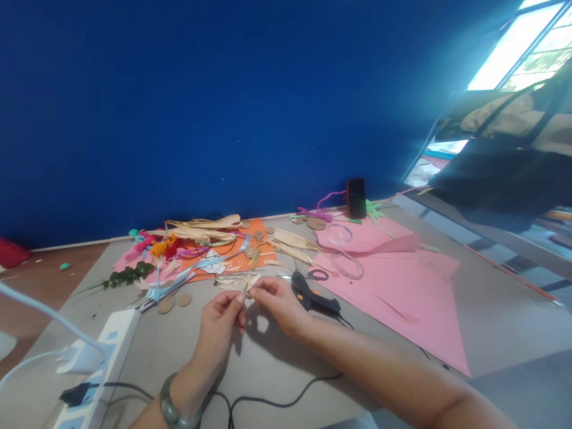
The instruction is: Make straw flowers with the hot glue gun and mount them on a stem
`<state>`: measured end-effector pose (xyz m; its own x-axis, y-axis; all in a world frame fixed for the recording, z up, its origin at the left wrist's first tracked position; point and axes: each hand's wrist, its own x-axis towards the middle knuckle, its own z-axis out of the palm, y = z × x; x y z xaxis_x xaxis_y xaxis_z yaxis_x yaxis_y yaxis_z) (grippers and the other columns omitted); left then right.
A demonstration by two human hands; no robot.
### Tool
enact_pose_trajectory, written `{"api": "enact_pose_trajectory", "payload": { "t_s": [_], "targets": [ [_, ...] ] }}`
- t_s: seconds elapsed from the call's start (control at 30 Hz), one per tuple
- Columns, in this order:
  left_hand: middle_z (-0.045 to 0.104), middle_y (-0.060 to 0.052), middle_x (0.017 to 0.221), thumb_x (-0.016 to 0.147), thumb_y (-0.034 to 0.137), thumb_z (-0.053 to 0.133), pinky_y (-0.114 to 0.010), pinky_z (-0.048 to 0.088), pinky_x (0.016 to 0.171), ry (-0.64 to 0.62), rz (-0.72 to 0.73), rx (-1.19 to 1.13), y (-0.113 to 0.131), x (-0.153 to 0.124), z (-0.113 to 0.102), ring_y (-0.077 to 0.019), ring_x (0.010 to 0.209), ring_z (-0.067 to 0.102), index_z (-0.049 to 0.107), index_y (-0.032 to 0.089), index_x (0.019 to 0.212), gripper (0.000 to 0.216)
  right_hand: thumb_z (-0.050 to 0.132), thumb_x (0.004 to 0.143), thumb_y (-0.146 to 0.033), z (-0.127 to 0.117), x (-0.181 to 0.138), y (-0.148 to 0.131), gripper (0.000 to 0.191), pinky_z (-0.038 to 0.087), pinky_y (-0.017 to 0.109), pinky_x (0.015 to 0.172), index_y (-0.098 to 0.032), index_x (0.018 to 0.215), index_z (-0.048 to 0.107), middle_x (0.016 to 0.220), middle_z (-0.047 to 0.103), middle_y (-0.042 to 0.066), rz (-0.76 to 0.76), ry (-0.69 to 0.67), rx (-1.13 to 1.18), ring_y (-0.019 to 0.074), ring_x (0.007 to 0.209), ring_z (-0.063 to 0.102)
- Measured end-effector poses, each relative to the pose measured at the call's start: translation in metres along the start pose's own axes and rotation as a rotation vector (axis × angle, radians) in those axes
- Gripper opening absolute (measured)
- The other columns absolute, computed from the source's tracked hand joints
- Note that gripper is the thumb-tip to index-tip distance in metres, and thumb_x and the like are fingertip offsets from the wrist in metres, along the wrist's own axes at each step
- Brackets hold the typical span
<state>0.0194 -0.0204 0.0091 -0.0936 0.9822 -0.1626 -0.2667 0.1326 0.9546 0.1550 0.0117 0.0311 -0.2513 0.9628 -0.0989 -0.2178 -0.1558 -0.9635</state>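
My left hand (222,316) and my right hand (282,305) meet above the grey board, their fingertips pinched together. Between them is a small piece of pale raffia-like strip (250,282) with a greenish part; its finer shape is too blurred to make out. A bangle (172,406) circles my left wrist. Just right of my right hand lies a black glue gun (315,300), its nozzle end partly hidden. Beyond my hands, bundles of pale raffia-like strips (292,241) and an orange sheet (196,255) with scraps on it are spread out.
Pink paper (402,292) covers the right side, with a clear hoop (348,265) and a dark ring (318,274). A phone (356,198) leans on the blue wall. At left are wooden discs (165,304), a leafy sprig (129,274) and a power strip (111,342); a black cable (268,405) runs nearby.
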Motion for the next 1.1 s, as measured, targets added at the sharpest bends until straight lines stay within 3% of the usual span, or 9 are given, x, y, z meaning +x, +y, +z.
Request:
{"api": "enact_pose_trajectory", "payload": {
  "t_s": [0.3, 1.1],
  "targets": [
    [0.054, 0.004, 0.050, 0.078, 0.040, 0.066, -0.019, 0.042, 0.036, -0.028, 0.024, 0.069, -0.011, -0.001, -0.002, -0.0085, 0.039, 0.047, 0.062, 0.014, 0.083, 0.027, 0.074, 0.066, -0.039, -0.001, 0.003, 0.007, 0.031, 0.043, 0.026, 0.049, -0.016, 0.061, 0.055, 0.055, 0.056, -0.002, 0.027, 0.022, 0.032, 0.0109, 0.047, 0.052],
    [0.059, 0.003, 0.052, 0.078, 0.039, 0.066, -0.022, 0.049, 0.042, -0.030, 0.021, 0.050, -0.008, -0.002, -0.001, -0.0109, 0.044, 0.053, 0.064, 0.015, 0.084, 0.024, 0.067, 0.072, -0.031, -0.004, 0.007, 0.007, 0.021, 0.041, 0.024, 0.056, -0.014, 0.062, 0.058, 0.058, 0.056, -0.001, -0.087, 0.037, -0.141, 0.0099, 0.055, 0.049]
  ]
}}
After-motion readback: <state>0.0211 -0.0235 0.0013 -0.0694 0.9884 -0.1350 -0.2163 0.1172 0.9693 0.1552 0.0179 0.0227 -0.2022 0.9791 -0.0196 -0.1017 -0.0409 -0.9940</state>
